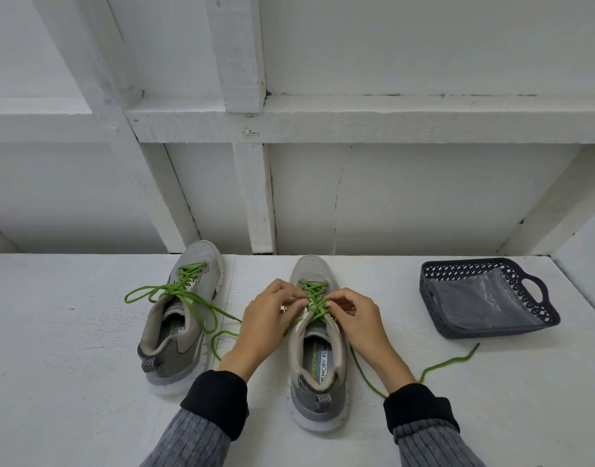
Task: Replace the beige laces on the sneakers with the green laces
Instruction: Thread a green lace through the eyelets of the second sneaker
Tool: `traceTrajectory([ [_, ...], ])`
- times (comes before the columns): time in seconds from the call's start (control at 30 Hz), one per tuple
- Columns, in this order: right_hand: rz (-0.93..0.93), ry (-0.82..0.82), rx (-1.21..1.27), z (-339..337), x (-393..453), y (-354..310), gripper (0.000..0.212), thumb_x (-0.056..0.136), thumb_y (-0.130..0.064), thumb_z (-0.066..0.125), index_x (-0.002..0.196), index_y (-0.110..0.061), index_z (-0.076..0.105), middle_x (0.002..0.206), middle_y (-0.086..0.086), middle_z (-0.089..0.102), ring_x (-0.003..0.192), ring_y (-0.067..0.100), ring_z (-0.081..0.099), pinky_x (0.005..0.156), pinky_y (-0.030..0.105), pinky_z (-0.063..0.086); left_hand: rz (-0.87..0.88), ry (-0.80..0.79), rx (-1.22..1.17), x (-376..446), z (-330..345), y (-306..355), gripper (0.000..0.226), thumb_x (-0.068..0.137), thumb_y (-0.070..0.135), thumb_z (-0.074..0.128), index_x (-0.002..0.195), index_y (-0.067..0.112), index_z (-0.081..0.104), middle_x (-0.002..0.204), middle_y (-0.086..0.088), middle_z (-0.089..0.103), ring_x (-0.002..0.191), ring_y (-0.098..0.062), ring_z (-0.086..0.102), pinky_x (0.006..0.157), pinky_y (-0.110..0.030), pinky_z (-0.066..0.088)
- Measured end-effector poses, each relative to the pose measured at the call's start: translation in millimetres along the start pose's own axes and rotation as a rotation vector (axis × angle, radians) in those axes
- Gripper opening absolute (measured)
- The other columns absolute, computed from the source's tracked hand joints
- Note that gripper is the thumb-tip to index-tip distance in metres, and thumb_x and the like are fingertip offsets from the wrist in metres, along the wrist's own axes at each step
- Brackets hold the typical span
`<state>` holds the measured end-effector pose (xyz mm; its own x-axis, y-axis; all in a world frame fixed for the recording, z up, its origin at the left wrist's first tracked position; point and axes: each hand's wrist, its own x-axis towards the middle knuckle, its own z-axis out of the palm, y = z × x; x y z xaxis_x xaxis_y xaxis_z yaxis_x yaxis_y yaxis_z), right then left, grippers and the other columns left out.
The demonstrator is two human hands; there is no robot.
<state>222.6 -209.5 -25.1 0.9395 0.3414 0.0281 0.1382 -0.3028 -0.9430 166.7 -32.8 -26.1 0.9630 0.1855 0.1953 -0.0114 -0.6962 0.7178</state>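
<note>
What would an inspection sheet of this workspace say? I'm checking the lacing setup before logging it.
Surface: white table, painted, bearing both shoes and the basket.
Job's things: left sneaker laced green with a tied bow; right sneaker laced green, its lace end trailing loose to the right. No beige laces seen.
Clutter: dark basket at right, holding a clear plastic bag.
Hands: left hand and right hand both pinch the green lace at the right sneaker's upper eyelets.
Cables: nothing seen.
Surroundings: white panelled wall behind the table.
</note>
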Motion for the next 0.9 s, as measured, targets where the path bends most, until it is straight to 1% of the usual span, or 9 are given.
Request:
traceTrajectory([
  [0.1,-0.093,0.076,-0.15,4,-4,-3,0.009,0.093,-0.012,0.06,0.09,-0.019,0.065,0.084,-0.009,0.067,0.079,0.002,0.062,0.07,0.013,0.048,0.005,0.061,-0.028,-6,9,0,0.003,0.095,0.034,0.059,0.093,0.036,0.06,0.102,0.021,0.056,0.09,0.004,0.065,0.073,-0.039,0.055],
  [0.23,-0.2,0.144,-0.373,11,-13,-5,0.008,0.099,-0.017,0.047,0.093,-0.015,0.051,0.081,-0.001,0.06,0.072,0.015,0.057,0.062,0.029,0.047,-0.028,0.136,-0.003,-14,17,7,0.007,0.097,0.034,0.05,0.091,0.035,0.047,0.1,0.018,0.049,0.086,-0.009,0.065,0.072,-0.043,0.054],
  [0.3,-0.21,0.177,-0.371,13,-16,-6,0.007,0.099,-0.017,0.047,0.093,-0.015,0.049,0.08,0.001,0.059,0.07,0.016,0.057,0.06,0.031,0.048,-0.041,0.162,0.002,-16,19,10,0.008,0.097,0.033,0.05,0.091,0.035,0.046,0.1,0.018,0.048,0.083,-0.011,0.064,0.071,-0.043,0.054],
  [0.4,-0.134,0.183,-0.279,9,-15,-9,0.006,0.097,-0.017,0.052,0.092,-0.017,0.052,0.08,-0.002,0.061,0.074,0.011,0.06,0.065,0.03,0.052,-0.067,0.178,-0.026,-16,16,10,0.013,0.096,0.033,0.056,0.086,0.037,0.049,0.098,0.019,0.053,0.087,0.001,0.064,0.071,-0.04,0.055],
  [0.53,-0.025,0.081,-0.099,-6,-8,-11,0.009,0.089,-0.017,0.067,0.081,-0.021,0.064,0.08,-0.007,0.068,0.078,0.006,0.065,0.072,0.026,0.054,-0.143,0.07,-0.243,-6,2,9,0.017,0.09,0.036,0.067,0.075,0.04,0.062,0.091,0.018,0.063,0.084,0.002,0.068,0.076,-0.038,0.057],
  [0.63,-0.082,-0.095,-0.101,-15,-6,-13,0.016,0.089,-0.01,0.065,0.091,-0.024,0.072,0.095,-0.009,0.068,0.089,-0.001,0.062,0.077,0.012,0.048,-0.072,-0.076,-0.258,1,-6,11,0.018,0.09,0.026,0.069,0.083,0.043,0.067,0.098,0.013,0.065,0.086,-0.005,0.069,0.079,-0.034,0.056],
  [0.7,-0.109,-0.117,-0.138,-16,-5,-14,0.017,0.089,-0.008,0.065,0.095,-0.021,0.074,0.098,-0.007,0.067,0.089,-0.002,0.061,0.077,0.008,0.046,-0.062,-0.127,-0.245,4,-10,12,0.014,0.089,0.023,0.07,0.087,0.037,0.071,0.1,0.015,0.064,0.086,-0.004,0.068,0.079,-0.028,0.054],
  [0.8,-0.168,-0.078,-0.232,-11,-5,-13,0.013,0.089,-0.011,0.065,0.095,-0.019,0.074,0.097,-0.005,0.064,0.088,0.002,0.06,0.077,0.011,0.047,-0.032,-0.145,-0.169,7,-12,13,0.006,0.088,0.022,0.071,0.089,0.027,0.074,0.101,0.02,0.062,0.085,0.002,0.066,0.082,-0.019,0.053],
  [0.9,-0.241,-0.075,-0.318,-7,-7,-12,0.013,0.094,-0.015,0.058,0.099,-0.018,0.07,0.102,-0.008,0.056,0.094,0.002,0.056,0.084,0.016,0.047,0.018,-0.175,-0.062,7,-15,16,0.004,0.091,0.024,0.068,0.088,0.026,0.068,0.104,0.022,0.057,0.084,0.001,0.065,0.081,-0.016,0.051],
])
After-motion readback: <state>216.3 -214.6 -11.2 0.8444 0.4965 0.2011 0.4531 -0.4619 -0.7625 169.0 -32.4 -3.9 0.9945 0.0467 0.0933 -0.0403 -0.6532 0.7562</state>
